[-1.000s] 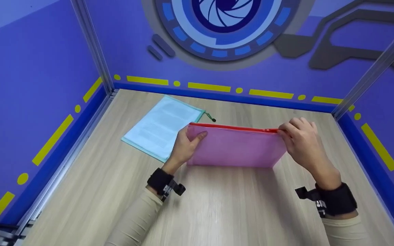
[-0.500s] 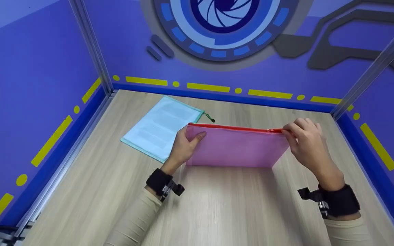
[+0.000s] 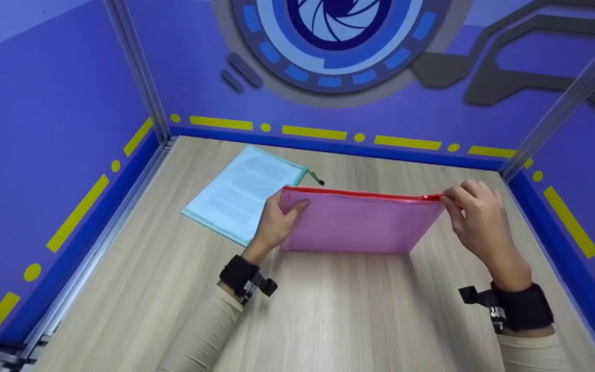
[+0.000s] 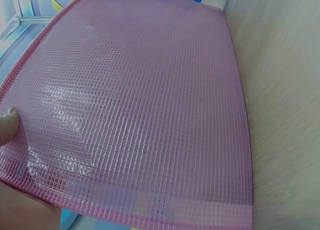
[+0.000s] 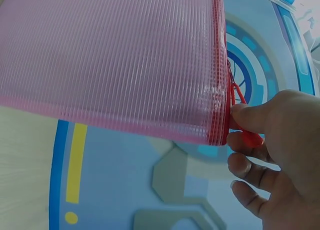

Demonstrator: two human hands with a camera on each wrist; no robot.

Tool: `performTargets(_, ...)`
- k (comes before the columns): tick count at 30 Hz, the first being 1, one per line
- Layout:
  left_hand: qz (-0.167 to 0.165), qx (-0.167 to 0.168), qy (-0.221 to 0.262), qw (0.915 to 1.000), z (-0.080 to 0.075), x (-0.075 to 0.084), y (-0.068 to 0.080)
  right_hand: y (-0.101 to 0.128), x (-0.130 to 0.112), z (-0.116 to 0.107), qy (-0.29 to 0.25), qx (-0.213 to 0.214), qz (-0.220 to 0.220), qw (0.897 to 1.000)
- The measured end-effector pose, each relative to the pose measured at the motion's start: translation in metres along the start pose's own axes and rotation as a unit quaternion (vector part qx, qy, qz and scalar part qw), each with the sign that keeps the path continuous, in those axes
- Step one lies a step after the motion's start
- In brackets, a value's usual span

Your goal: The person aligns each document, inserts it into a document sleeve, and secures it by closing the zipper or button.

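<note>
A pink mesh zipper pouch [image 3: 354, 225] stands on its long edge on the table, its red zipper [image 3: 349, 192] along the top. My left hand [image 3: 277, 222] grips its upper left corner, thumb on the near face; in the left wrist view that thumb [image 4: 9, 127] shows at the edge. At the other end of the zipper, my right hand [image 3: 478, 222] pinches the red zipper pull cord [image 5: 238, 94] between thumb and index finger. The slider sits close to the pouch's right corner. In the right wrist view the other fingers are loosely bent below the cord.
A light blue zipper pouch [image 3: 240, 194] with papers inside lies flat behind my left hand, its green cord [image 3: 317, 177] toward the back. Blue wall panels [image 3: 60, 103] with metal posts enclose the wooden table [image 3: 323, 310] at the left, back and right.
My right hand has moved to the right along the top edge, taking the zipper slider with it toward the corner. The left hand keeps its grip, almost still.
</note>
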State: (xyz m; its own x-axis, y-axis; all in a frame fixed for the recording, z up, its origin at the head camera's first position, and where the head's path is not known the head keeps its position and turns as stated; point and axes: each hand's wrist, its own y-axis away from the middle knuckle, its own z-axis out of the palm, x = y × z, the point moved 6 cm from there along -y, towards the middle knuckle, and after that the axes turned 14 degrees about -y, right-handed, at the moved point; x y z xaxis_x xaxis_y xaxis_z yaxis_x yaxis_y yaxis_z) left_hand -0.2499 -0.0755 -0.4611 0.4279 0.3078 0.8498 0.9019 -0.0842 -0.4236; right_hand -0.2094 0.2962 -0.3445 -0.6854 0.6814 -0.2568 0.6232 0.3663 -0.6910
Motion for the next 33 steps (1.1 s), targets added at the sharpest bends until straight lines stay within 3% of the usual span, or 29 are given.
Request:
performTargets(18, -0.009, 0.009, 0.012, 0.9998, -0.001, 0.001, 0.001, 0.008, 0.011, -0.014, 0.040, 0.032, 0.031, 0.998)
performTargets(33, 0.023, 0.022, -0.014, 0.9994, -0.004, 0.007, 0.005, 0.021, 0.023, -0.026, 0.070, 0.084, 0.126, 0.986)
